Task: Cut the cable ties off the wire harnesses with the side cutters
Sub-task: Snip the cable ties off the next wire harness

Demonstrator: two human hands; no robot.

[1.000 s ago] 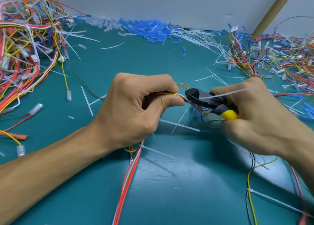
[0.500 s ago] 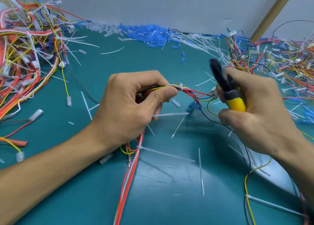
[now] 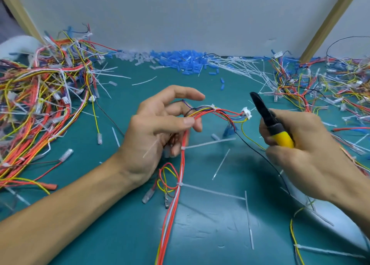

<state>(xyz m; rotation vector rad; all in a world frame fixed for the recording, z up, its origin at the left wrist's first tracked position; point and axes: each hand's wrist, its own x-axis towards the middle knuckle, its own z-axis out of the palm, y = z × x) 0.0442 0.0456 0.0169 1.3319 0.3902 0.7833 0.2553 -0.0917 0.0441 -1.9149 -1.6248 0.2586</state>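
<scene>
My left hand [image 3: 154, 132] has loosened from its fist: the forefinger [image 3: 180, 93] now lifts straight, while thumb and lower fingers pinch the harness [image 3: 200, 114], which arches over to a white connector [image 3: 246, 112]. A tie [image 3: 213, 106] sits atop the arch, a second tie [image 3: 208, 143] just below my fingers. My right hand [image 3: 300, 152] grips the cutters [image 3: 268, 118] tight by the yellow handle, nose up, apart from the wires. Cut ties [image 3: 249, 222] litter the mat [image 3: 200, 234].
</scene>
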